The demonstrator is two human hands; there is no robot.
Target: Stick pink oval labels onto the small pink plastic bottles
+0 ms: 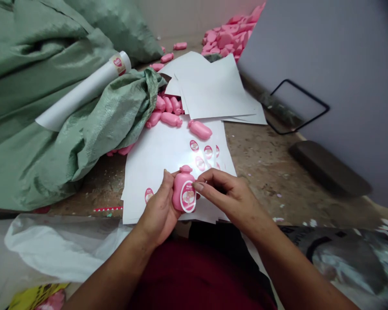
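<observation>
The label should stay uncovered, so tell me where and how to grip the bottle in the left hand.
Probably best by the bare left side of the pink bottle, coming from the left: the oval label sits toward the right of its visible face, with the right hand at its edge. The left hand holds it this way, neck pointing away.

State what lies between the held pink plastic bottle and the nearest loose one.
Oval pink labels on a white paper sheet, seen in the head view.
</observation>
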